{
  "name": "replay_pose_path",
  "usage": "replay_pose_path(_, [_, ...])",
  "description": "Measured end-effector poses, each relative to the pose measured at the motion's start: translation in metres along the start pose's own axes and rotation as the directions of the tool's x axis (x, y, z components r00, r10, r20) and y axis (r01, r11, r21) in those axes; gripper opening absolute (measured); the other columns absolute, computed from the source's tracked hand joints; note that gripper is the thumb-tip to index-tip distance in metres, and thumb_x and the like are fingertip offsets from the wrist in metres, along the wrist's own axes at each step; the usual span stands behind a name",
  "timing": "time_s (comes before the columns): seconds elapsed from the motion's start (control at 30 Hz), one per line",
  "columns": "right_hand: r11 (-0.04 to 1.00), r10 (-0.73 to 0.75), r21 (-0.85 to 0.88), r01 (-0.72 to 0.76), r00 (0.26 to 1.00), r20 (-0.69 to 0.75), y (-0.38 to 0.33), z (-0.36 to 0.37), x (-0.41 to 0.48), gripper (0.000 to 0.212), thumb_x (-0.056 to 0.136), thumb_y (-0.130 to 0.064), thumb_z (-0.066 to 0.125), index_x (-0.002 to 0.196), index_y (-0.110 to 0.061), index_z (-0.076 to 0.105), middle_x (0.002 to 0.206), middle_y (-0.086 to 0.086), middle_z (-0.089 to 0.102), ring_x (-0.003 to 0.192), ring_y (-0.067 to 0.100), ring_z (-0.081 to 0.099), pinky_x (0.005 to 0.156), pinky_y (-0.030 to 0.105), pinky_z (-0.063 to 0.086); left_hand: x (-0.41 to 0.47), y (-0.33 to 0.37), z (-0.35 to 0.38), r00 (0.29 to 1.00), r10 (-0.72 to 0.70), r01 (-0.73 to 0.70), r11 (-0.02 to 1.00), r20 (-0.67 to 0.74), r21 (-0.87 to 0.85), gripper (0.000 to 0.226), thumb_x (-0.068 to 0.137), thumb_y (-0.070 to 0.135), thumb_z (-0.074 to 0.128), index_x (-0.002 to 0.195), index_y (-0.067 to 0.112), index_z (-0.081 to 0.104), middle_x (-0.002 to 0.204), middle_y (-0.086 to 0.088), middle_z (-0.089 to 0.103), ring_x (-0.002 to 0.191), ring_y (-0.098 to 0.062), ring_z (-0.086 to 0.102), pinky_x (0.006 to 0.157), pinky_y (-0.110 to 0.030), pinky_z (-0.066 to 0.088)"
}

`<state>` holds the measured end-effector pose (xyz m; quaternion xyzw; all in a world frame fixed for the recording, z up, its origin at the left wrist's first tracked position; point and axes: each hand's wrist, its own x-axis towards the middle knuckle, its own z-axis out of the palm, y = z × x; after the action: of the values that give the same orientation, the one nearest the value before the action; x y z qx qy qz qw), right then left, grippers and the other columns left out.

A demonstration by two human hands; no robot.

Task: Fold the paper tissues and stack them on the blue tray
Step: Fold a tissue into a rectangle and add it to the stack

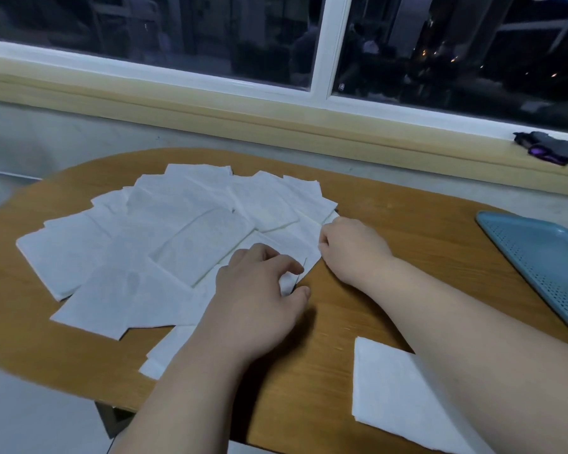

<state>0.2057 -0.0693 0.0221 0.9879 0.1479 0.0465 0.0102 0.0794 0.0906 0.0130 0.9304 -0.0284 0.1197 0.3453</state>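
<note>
The tissue point(287, 245) you held was thin, limp and almost weightless. It would likely have crumpled or torn under a hard pull, so its edges and corners looked the safest places to take it. Your left hand point(259, 290) pinched the near corner between thumb and forefinger, while your right hand point(351, 247) gripped the right edge with curled fingers. White and faintly embossed, it lay beside the overlapping spread of tissues point(164, 231) on the counter point(407, 224), well apart from the blue tray point(545, 257).
</note>
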Motion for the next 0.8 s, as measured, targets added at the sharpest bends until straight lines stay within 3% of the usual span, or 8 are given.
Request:
replay_pose_path(0.17, [0.999,-0.002,0.054,0.0,1.0,0.028,-0.003,-0.003,-0.001,0.02,0.099,-0.03,0.048,0.096,-0.018,0.063,0.104,-0.001,0.056,0.094,0.022,0.055,0.077,0.04,0.052,-0.002,0.001,-0.001,1.0,-0.004,0.004,1.0,0.011,0.003,0.027,0.09,0.047,0.06,0.116,0.041,0.064,0.113,0.022,0.046,0.12,-0.003,0.035,0.103,-0.028,0.028])
replay_pose_path(0.33, [1.0,-0.014,-0.012,0.014,0.999,0.047,-0.007,-0.005,0.0,0.019,0.102,-0.025,0.046,0.103,-0.017,0.063,0.111,0.002,0.056,0.099,0.026,0.055,0.078,0.039,0.051,-0.003,0.001,0.0,1.0,-0.019,0.019,1.0,0.007,0.003,0.026,0.09,0.047,0.059,0.115,0.041,0.064,0.113,0.022,0.047,0.12,-0.003,0.035,0.103,-0.028,0.027])
replay_pose_path(0.47, [0.983,0.056,0.177,-0.054,0.998,-0.006,-0.006,-0.012,-0.003,0.017,0.098,-0.023,0.05,0.085,-0.023,0.061,0.105,-0.003,0.057,0.09,0.019,0.056,0.073,0.035,0.05,-0.003,0.002,0.001,1.0,-0.02,0.02,1.0,0.017,0.008,0.028,0.091,0.047,0.058,0.118,0.041,0.063,0.117,0.02,0.047,0.122,-0.003,0.035,0.104,-0.028,0.027])
replay_pose_path(0.63, [0.939,0.071,0.344,-0.025,0.99,-0.123,0.002,-0.036,-0.035,0.017,0.098,-0.025,0.055,0.083,-0.024,0.064,0.095,-0.013,0.054,0.074,0.004,0.053,0.059,0.023,0.038,-0.002,0.002,0.001,0.999,0.004,-0.003,1.0,-0.032,0.017,0.05,0.09,0.043,0.06,0.138,0.039,0.049,0.136,0.014,0.042,0.133,-0.009,0.028,0.106,-0.028,0.026])
replay_pose_path(0.8, [0.926,0.065,0.378,0.002,0.984,-0.166,0.014,-0.052,-0.084,0.014,0.098,-0.035,0.059,0.085,-0.031,0.064,0.092,-0.018,0.054,0.083,0.001,0.052,0.066,0.02,0.041,-0.005,0.009,0.009,0.997,0.051,-0.053,0.998,-0.055,-0.026,0.07,0.087,0.042,0.063,0.15,0.041,0.032,0.155,0.011,0.027,0.146,-0.008,0.014,0.119,-0.038,0.024])
